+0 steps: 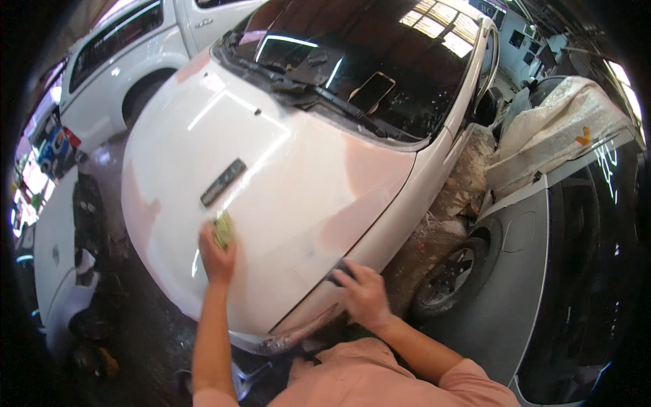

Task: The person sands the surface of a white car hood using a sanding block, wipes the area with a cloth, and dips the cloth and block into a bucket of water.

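A white car hood [271, 210] with dull pinkish patches lies in front of me. My left hand [218, 254] is closed around a yellow-green sponge or wadded cloth [222, 231], which rests on the hood. Just beyond it lies a long, narrow dark block [223, 182], touched by neither hand. At the right front edge of the hood, by the seam with the fender, my right hand [366, 293] presses a small dark flat piece [337, 270] under its fingers. Its kind is too hidden to tell, and that hand is slightly blurred.
A phone [373, 92] rests against the windshield [339, 47] near the wiper. To the right stands a grey vehicle [508, 271], with plastic sheeting [563, 129] beyond it. A white vehicle [122, 61] is at the far left, and a loose body panel [55, 237] stands nearer.
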Demonstrator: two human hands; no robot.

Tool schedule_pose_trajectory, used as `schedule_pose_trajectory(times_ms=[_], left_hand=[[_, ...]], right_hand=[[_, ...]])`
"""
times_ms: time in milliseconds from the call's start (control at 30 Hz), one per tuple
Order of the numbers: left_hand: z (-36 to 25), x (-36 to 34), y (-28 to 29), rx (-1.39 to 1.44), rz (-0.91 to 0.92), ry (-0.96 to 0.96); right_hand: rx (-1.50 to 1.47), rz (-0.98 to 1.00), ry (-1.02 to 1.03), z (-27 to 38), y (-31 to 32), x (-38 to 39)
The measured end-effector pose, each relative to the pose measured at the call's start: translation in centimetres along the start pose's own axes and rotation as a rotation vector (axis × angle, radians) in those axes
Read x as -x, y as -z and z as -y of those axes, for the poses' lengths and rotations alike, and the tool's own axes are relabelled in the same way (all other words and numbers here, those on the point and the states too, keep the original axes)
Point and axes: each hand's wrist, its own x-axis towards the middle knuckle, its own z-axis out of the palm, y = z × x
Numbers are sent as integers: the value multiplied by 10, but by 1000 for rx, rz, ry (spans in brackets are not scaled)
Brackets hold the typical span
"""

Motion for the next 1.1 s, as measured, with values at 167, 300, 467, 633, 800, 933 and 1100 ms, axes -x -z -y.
schedule_pose_trajectory(times_ms=[167,300,467,633,800,933,1100], left_hand=[[-91,28,-25,-198,12,-264],[-144,-54,-110,-128,89,-271],[-187,-166,-180,-145,57,-204],[-242,-183,-239,24,97,-315],[-313,-146,-271,71,207,-517],[-367,-127,-294,117,349,-664],[-376,-132,-297,79,522,-874]], right_hand=[[88,-151,-324,-79,59,69],[40,-126,-444,-103,71,98],[-56,-165,-436,-122,87,108],[-72,-188,-624,-162,103,151],[-76,-235,-658,-196,112,165],[-96,-258,-640,-203,116,154],[-135,-231,-571,-197,108,145]])
